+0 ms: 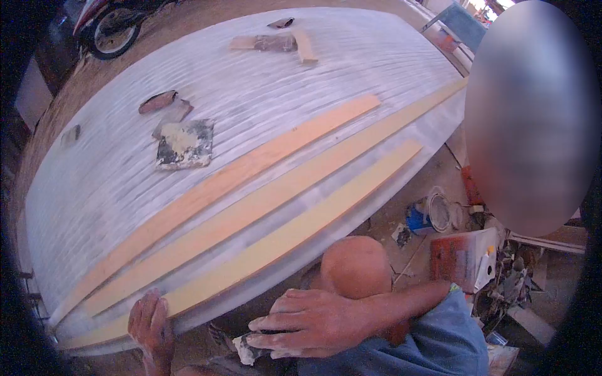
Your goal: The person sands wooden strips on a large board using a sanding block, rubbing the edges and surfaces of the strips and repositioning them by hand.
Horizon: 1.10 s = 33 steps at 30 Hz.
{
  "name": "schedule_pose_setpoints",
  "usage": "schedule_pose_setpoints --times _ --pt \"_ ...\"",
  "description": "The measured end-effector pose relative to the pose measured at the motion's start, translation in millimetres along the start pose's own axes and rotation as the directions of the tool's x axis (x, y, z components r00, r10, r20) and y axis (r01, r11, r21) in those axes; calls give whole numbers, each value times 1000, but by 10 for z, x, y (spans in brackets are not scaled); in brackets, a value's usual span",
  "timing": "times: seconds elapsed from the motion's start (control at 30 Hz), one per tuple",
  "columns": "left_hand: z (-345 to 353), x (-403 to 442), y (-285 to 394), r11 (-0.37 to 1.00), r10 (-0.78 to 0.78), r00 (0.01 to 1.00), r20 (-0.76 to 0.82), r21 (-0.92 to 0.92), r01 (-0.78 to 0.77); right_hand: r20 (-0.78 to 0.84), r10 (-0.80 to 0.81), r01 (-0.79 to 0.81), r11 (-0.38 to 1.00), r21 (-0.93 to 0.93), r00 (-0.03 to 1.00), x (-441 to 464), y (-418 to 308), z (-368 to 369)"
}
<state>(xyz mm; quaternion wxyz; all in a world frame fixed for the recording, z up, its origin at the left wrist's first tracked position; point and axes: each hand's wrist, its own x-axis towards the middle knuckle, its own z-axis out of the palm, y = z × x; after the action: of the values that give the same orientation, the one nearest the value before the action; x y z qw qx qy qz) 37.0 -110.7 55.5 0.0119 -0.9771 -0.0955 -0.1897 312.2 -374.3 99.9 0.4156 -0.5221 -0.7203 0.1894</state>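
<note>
My left hand (150, 326) is at the lower left, its fingers bent together over the edge of the nearest pale wooden strip (251, 257). Two more long strips, one in the middle (282, 188) and one farther off (251, 169), lie along the whitish, grooved, curved surface (263, 94). My right hand (307, 323) is in front of a bare knee (355, 266), with its fingers curved over a whitish crumpled piece (246, 351). The underside of that hand and its thumb are hidden.
A dusty square plate (185, 144), scraps (160, 102) and small wood blocks (305, 47) lie on the surface. Right: a blue can (421, 218), a red-and-white container (461, 260), debris (517, 282), and a blurred oval. A motorcycle wheel (115, 37) stands at upper left.
</note>
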Motion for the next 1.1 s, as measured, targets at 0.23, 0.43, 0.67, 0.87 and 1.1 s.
schedule_pose_setpoints --times 0.23,0.43,0.67,0.87,1.1 --pt "-144 186 247 971 -198 965 173 -97 217 -6 21 -21 1000 -4 1000 77 -24 -61" --pt "-26 101 227 985 -122 992 13 -124 123 -13 18 -18 1000 3 1000 82 -5 -78" --pt "-81 205 275 978 -133 991 -11 -165 129 32 17 -16 1000 -17 999 136 -45 -113" --pt "-104 216 307 975 -141 990 4 -174 140 181 222 -191 966 -172 958 364 65 -800" --pt "-133 241 302 969 -136 991 15 -204 136 197 220 -131 913 -386 955 496 470 -774"
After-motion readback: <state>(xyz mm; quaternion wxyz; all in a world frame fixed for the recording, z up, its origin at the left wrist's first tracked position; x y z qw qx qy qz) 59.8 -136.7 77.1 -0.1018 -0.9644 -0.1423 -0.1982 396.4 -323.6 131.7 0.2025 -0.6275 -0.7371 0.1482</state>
